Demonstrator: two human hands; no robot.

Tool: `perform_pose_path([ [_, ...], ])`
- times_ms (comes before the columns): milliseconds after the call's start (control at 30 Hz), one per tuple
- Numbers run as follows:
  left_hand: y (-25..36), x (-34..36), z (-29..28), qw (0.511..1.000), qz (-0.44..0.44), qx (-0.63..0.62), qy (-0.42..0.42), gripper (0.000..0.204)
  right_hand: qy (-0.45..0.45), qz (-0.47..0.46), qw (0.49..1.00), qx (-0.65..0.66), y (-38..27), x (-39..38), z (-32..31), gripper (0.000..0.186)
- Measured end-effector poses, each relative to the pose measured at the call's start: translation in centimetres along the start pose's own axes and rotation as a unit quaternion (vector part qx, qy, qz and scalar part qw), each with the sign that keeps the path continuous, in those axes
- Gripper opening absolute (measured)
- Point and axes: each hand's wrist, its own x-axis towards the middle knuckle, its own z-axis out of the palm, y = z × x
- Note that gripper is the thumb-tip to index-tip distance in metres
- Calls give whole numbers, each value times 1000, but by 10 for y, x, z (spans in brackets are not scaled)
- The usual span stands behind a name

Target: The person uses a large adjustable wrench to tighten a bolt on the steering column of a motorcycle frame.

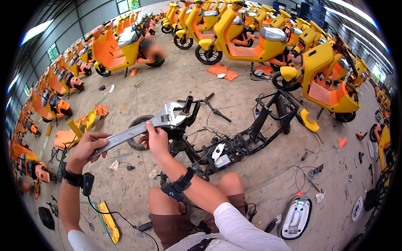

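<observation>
We have our left hand (pixel 95 145) closed around the near-left end of the wrench (pixel 130 134), a silvery metal bar held in the air above the concrete floor (pixel 150 96); its long axis slants away to the right. Our right hand (pixel 157 140) grips it nearer the head, thumb on top. The head points toward the round black stem (pixel 188 105); we cannot tell whether they touch. Beyond, smooth yellow scooters (pixel 226 31) line the floor's far edge

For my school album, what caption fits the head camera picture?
Both hands grip a silver wrench by a stripped black scooter frame, with yellow scooters beyond.
</observation>
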Motion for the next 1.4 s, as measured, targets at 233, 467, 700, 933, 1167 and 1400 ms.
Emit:
perform_pose_path([
  [233, 3, 18, -17, 1000, -7, 11, -11, 33, -7, 9, 1000, -16, -1, 14, 3, 39],
  [467, 26, 44, -28, 997, -37, 73, -14, 32, -16, 19, 1000, 9, -5, 23, -2, 40],
  [700, 50, 70, -31, 989, -65, 123, -41, 33, -39, 52, 998, 23, -15, 29, -2, 38],
  [933, 28, 55, -20, 987, -55, 143, -39, 37, -34, 59, 997, 34, -10, 25, -13, 37],
  [1167, 24, 15, 14, 988, -56, 138, -42, 37, -36, 60, 997, 18, -13, 2, -25, 37],
  [1400, 26, 4, 47, 990, -41, 135, -19, 35, -43, 53, 997, -26, -27, -13, -53, 41],
])
